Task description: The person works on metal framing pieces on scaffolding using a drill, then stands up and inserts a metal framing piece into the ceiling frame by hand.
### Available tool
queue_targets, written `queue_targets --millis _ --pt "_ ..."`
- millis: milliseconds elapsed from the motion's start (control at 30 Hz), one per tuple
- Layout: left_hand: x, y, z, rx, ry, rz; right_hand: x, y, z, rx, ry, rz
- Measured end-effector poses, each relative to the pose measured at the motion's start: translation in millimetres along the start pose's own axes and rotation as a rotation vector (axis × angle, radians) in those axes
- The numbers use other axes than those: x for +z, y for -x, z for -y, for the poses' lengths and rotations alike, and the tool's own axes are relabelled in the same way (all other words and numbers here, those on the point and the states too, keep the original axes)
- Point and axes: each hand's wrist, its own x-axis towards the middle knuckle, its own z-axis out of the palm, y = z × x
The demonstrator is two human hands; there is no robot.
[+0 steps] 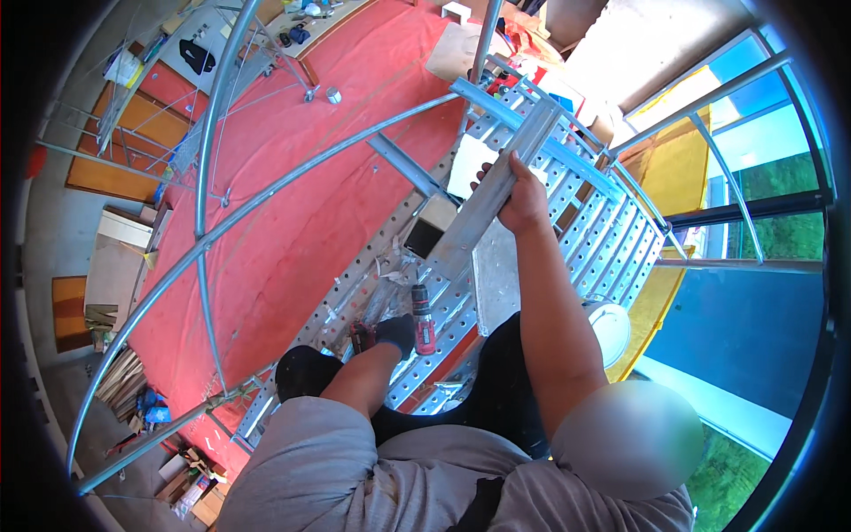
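Note:
My right hand (525, 199) is wrapped round a long grey metal channel (483, 226), thumb on its top and fingertips showing at its left side. The channel slants from near my knees up toward the far right, over a perforated platform. Lower left, my left hand (395, 334), in a dark glove, is closed at a red and black cordless drill (424, 324). The drill's chuck points away from me, and its battery end (362, 337) shows on the hand's other side; the handle between is hidden by the glove. A flat grey board (496, 275) lies under the channel.
I sit on a scaffold platform (625, 235) framed by metal tubes (292, 182). Below lies a red floor covering (257, 257). Another metal profile (403, 164) juts past the platform's left edge. A white bucket (608, 332) stands right; windows (771, 186) lie beyond.

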Motion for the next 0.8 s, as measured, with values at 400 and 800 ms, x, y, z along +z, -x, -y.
queue_targets --millis 400,800 --pt "28.7 0.9 -0.1 -0.146 0.034 -0.014 9.2 -4.5 -14.9 -0.013 0.082 -0.115" --pt "-161.7 82.3 -33.8 0.107 0.508 -0.013 -14.7 -10.7 12.2 -0.569 -0.035 -0.338"
